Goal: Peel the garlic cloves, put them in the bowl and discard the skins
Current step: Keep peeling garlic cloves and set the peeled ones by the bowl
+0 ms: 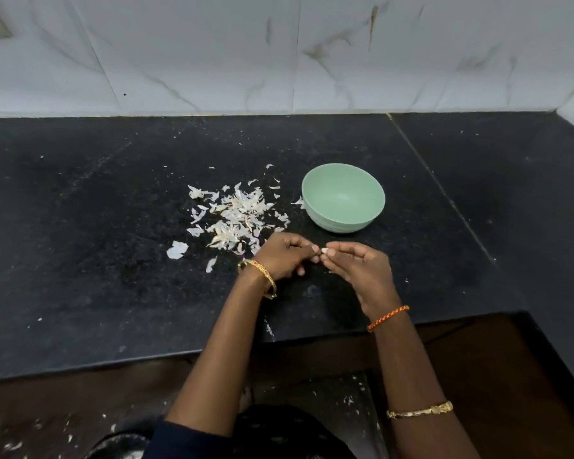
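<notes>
My left hand and right hand meet fingertip to fingertip over the black worktop, both pinching one small garlic clove, just in front of the green bowl. The clove is tiny and likely slick; if I tug hard it could pop out and land among the skins heaped left of the bowl, or roll off the edge. Loose skins could also drift into the bowl. I can read no label or writing anywhere.
</notes>
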Motion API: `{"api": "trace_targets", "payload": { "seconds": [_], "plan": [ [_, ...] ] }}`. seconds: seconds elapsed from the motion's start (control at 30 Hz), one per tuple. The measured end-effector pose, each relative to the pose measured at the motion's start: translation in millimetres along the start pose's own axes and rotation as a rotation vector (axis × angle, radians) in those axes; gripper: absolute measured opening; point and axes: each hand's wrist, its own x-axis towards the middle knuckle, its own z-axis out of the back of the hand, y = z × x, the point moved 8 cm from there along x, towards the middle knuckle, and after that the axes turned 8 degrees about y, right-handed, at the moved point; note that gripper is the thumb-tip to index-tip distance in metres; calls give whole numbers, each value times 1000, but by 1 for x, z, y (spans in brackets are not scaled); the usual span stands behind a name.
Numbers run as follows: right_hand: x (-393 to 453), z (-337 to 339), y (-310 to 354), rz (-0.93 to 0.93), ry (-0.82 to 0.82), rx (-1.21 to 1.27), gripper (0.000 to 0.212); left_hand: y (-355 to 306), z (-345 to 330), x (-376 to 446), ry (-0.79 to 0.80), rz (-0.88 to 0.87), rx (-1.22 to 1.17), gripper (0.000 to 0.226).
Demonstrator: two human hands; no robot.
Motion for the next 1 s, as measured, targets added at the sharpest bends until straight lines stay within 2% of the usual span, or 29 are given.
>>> {"api": "trace_targets", "payload": {
  "seconds": [0.1,0.17,0.3,0.37,0.53,0.67,0.83,0.93,1.0],
  "plan": [
    [-16,54,2,54,-237,-38,11,6,-26,-3,-165,-52,5,8],
    [-22,84,4,89,-347,-84,8,4,-38,-7,-279,-120,135,13],
    [-26,113,6,86,-437,-230,9,-1,-62,-10,-285,-150,339,48],
    [-26,118,5,68,-447,-279,8,-1,-70,-7,-273,-120,379,53],
    [-29,118,-2,12,-485,-346,12,-8,-84,1,-195,-144,355,50],
    [-36,120,4,53,-565,-465,12,-6,-89,8,-127,-133,302,44],
    [-22,106,6,12,-501,-596,17,-9,-89,19,-57,-124,246,40],
    [-14,99,8,20,-527,-596,16,-12,-80,22,-49,-129,198,26],
    [-14,91,16,116,-603,-597,14,-17,-63,23,-95,-163,178,11]
  ]
}}
